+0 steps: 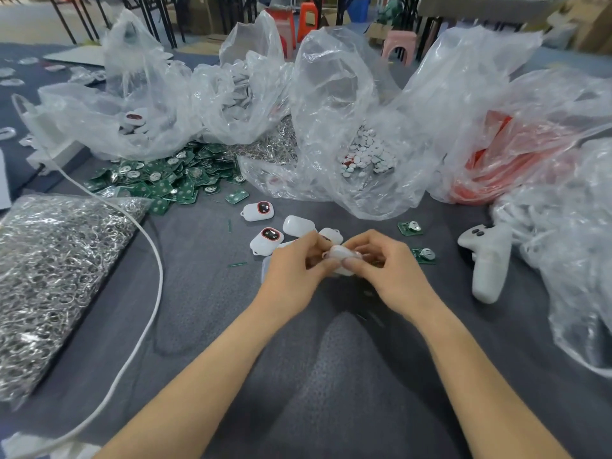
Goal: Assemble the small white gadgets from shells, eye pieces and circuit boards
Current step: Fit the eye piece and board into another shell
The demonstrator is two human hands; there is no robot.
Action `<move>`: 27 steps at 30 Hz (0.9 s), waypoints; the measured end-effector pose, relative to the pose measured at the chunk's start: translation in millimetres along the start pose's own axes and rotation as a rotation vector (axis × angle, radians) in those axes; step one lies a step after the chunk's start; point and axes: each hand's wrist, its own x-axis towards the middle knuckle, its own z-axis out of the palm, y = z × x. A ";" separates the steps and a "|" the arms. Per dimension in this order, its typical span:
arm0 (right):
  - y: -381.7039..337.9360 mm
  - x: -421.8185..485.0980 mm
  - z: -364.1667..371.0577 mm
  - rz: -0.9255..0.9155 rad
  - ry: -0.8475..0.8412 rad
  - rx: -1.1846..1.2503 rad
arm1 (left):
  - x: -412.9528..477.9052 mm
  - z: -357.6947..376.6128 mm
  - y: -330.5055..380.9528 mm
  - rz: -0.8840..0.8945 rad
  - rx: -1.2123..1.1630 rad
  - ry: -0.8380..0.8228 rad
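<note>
A small white shell (341, 260) is held over the grey bench (331, 376) at the middle of the view, clamped between both hands; the left hand (293, 266) grips its left end with curled fingers; the right hand (395, 271) pinches its right end, thumb on the near side; its inside is hidden. Just behind the hands lie 2 finished gadgets (261, 245) with dark eye pieces (270, 234) and 2 plain shells (298, 225); 2 loose circuit boards (410, 227) lie to the right, near a white controller (486, 260). Farther back are a heap of green boards (165, 182) and clear bags (331, 94); at left is a bag of metal rings (49, 276) with a white cable (155, 260) beside it.
</note>
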 end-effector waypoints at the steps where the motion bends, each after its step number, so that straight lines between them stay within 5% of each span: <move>1: 0.2 0.7 -2.1 -0.008 0.030 0.049 | 3.5 3.3 0.3 0.007 -0.057 0.009; 5: 1.4 -2.8 -7.1 -0.015 0.074 0.242 | 7.4 15.7 -1.3 0.101 -0.187 -0.002; 12: 1.0 -6.7 -2.2 -0.044 0.110 0.199 | 8.2 14.8 -13.0 0.172 -0.333 -0.084; 27: -1.6 -8.1 10.6 -0.073 0.120 0.362 | 8.0 11.9 -12.9 0.194 -0.158 0.027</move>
